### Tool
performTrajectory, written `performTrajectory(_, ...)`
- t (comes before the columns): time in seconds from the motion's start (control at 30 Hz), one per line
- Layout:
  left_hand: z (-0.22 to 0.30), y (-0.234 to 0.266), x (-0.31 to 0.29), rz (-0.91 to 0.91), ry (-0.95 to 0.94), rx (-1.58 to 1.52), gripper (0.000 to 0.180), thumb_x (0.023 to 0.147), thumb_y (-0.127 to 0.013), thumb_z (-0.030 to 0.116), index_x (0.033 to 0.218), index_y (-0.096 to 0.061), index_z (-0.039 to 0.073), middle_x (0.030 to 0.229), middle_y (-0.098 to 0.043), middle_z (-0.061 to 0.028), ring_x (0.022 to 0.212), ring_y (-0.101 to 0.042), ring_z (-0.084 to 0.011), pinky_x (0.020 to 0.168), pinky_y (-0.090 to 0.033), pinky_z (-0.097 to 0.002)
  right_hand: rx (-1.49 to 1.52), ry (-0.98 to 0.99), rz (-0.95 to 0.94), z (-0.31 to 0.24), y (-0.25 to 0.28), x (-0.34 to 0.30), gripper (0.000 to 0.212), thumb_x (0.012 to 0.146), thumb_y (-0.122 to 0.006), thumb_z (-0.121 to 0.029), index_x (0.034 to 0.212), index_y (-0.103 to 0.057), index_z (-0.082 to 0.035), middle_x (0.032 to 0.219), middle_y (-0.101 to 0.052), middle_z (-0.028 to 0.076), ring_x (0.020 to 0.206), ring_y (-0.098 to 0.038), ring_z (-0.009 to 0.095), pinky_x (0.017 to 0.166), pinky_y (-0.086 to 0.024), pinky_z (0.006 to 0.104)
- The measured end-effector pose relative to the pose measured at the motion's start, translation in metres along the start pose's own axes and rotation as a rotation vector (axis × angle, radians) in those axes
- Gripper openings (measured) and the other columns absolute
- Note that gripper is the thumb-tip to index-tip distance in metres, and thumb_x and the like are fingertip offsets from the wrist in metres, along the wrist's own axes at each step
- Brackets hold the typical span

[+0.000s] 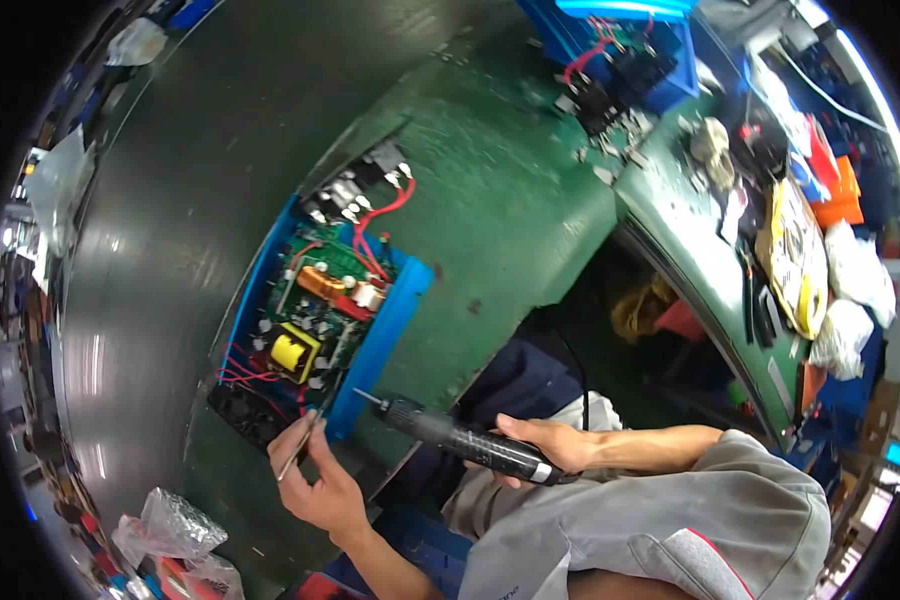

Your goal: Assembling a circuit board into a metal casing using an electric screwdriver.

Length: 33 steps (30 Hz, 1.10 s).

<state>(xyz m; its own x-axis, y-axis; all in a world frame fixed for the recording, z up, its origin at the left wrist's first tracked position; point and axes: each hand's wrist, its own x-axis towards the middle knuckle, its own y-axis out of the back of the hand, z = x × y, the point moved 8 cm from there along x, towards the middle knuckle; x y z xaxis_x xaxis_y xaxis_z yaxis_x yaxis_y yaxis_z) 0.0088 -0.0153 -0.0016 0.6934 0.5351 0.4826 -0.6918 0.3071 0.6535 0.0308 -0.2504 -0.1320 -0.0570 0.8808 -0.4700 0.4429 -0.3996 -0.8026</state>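
Note:
A blue open housing [398, 305] lies on the green bench with a green circuit board [342, 262] inside, carrying a yellow transformer [292, 351] and a copper coil [319, 283]. Red wires run from the board to black sockets [378, 163] at its far end and to a black fan [247, 412] at its near end. At the near end, my left hand [320, 490] pinches thin metal tweezers [291, 462], their tip close to the board. My right hand [550, 446] is wrapped round a black electric screwdriver [450, 436], its bit pointing at the housing's right wall without touching it.
A blue bin [673, 75] with wired black parts stands at the far right, small metal pieces [615, 145] beside it. A steel surface [160, 290] runs along the left. Tape and bags [838, 340] crowd the right bench. Clear plastic bags [182, 525] lie at the near left.

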Motion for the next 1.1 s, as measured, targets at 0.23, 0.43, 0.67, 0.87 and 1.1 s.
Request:
performTrajectory(0.23,0.0,0.004,0.004,-0.046,-0.062,-0.068,0.012,0.091,-0.068,-0.005,0.102,-0.063,-0.003,0.095,-0.071,-0.0142,0.083,-0.069,-0.0289,0.072,-0.056,-0.0354,0.08,-0.016,-0.023,0.001,-0.002,0.0,0.078,0.104,-0.025,-0.064,0.136,-0.055,0.0,0.077,-0.062,0.004,0.07,-0.056,0.011,0.063,-0.043,0.0256)
performTrajectory(0.43,-0.002,0.002,0.006,-0.107,-0.025,-0.1,0.007,0.095,-0.063,-0.003,0.102,-0.062,-0.005,0.098,-0.069,-0.016,0.086,-0.067,-0.0271,0.077,-0.056,-0.0352,-0.112,0.057,0.009,-0.015,-0.011,-0.007,0.049,0.098,-0.063,-0.037,0.13,-0.057,-0.001,0.076,-0.058,0.001,0.072,-0.054,0.009,0.067,-0.041,0.0246)
performTrajectory(0.67,0.019,0.04,0.036,0.204,-0.058,-0.264,0.018,0.105,-0.036,0.003,0.103,-0.049,-0.008,0.097,-0.064,-0.0238,0.09,-0.066,-0.0303,0.08,-0.058,-0.0383,-0.366,-0.038,0.27,-0.018,-0.004,-0.016,0.052,0.093,-0.074,-0.03,0.13,-0.053,-0.002,0.084,-0.062,0.001,0.079,-0.057,0.008,0.076,-0.046,0.0246)
performTrajectory(0.87,0.021,-0.012,0.021,-0.383,-0.004,0.303,0.016,0.091,-0.069,0.011,0.106,-0.07,0.003,0.1,-0.064,-0.0084,0.089,-0.06,-0.0297,0.072,-0.049,-0.0399,-0.717,0.037,0.373,-0.027,-0.011,-0.017,0.053,0.094,-0.074,-0.03,0.131,-0.051,-0.001,0.09,-0.054,0.002,0.081,-0.049,0.008,0.07,-0.042,0.0264)
performTrajectory(1.1,0.021,-0.026,0.017,-0.494,-0.05,0.402,0.02,0.092,-0.067,0.012,0.112,-0.066,0.005,0.097,-0.061,-0.0077,0.088,-0.061,-0.0277,0.065,-0.052,-0.039,-0.61,-0.011,0.327,-0.014,-0.003,-0.017,0.059,0.103,-0.052,-0.049,0.135,-0.05,0.0,0.094,-0.061,0.004,0.085,-0.054,0.011,0.078,-0.044,0.0279)
